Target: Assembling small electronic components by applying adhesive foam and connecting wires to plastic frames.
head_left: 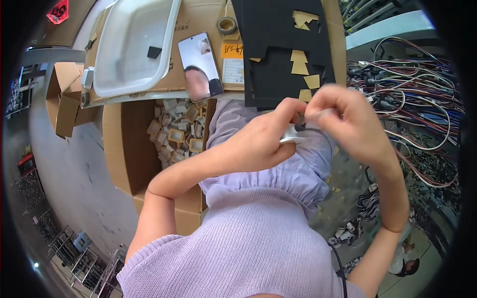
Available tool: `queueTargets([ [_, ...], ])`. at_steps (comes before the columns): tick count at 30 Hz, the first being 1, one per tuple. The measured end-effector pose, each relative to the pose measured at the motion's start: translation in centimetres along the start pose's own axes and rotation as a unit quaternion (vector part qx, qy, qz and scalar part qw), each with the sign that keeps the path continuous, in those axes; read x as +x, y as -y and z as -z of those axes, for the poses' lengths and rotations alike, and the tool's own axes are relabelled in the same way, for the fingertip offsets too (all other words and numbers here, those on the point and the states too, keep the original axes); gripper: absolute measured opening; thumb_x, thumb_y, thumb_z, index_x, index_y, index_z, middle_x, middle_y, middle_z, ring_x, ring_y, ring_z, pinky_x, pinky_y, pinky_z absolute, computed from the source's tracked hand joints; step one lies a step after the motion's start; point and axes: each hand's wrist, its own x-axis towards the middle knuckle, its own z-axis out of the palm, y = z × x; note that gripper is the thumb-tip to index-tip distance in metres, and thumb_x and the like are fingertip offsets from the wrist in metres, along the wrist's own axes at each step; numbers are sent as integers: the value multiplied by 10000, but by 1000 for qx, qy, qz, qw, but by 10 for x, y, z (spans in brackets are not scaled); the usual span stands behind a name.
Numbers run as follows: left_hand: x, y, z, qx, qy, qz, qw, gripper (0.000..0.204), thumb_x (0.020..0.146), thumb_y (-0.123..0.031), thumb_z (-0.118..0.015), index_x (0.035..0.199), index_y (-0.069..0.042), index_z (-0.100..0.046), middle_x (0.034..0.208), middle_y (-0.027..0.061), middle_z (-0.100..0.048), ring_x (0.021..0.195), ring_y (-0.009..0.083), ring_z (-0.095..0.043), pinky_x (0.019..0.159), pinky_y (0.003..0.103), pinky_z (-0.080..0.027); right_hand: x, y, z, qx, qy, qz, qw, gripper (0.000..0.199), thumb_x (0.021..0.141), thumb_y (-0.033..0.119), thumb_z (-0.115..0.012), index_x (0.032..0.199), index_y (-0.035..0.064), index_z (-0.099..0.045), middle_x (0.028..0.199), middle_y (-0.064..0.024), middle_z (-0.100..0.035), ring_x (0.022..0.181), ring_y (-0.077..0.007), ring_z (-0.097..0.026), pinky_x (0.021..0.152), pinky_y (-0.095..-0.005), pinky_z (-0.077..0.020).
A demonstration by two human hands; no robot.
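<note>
My left hand (268, 134) is closed on a small white part (290, 135), held over my lap; a dark bit shows at its upper side. Close beside it, my right hand (345, 116) has thumb and forefinger pinched together, somewhat smeared by motion. What sits in that pinch, if anything, is too blurred to name. Just beyond both hands lie black sheets (268, 44) on the table, with tan backing showing where pieces are gone. An open cardboard box (126, 144) full of small white frames (176, 135) stands left of my legs.
On the cardboard-covered table are a white tub (99, 74) with a black scrap (154, 52) in it, a lit phone (202, 69) and a tape roll (227, 25). Bundled cables (417, 99) are heaped at right. Another person (405, 265) is far off at lower right.
</note>
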Motion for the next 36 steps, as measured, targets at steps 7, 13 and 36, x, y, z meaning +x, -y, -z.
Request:
queueTargets([
  [7, 14, 9, -11, -489, -161, 181, 838, 276, 876, -113, -475, 1152, -101, -477, 1016, 53, -554, 923, 133, -587, 751, 309, -536, -44, -35, -62, -358, -366, 354, 783, 238, 788, 168, -740, 952, 87, -587, 994, -48, -595, 945, -235, -585, 765, -334, -456],
  [13, 22, 21, -17, -380, -194, 134, 894, 263, 910, -112, -476, 1169, -73, -496, 1075, 35, -548, 952, 114, -574, 818, 285, -510, -33, -67, -120, 295, -258, 5, 920, 235, 861, 166, -724, 921, 10, -559, 786, -68, -663, 634, -123, -628, 606, -240, -512],
  [36, 21, 3, -3, -486, -105, 222, 839, 349, 879, -96, -548, 1223, -52, -503, 1054, 71, -596, 944, 149, -633, 816, 310, -564, -41, -83, -126, 467, -131, 50, 873, 204, 859, 50, -707, 1029, -30, -630, 834, -28, -632, 721, -64, -564, 648, -202, -462],
])
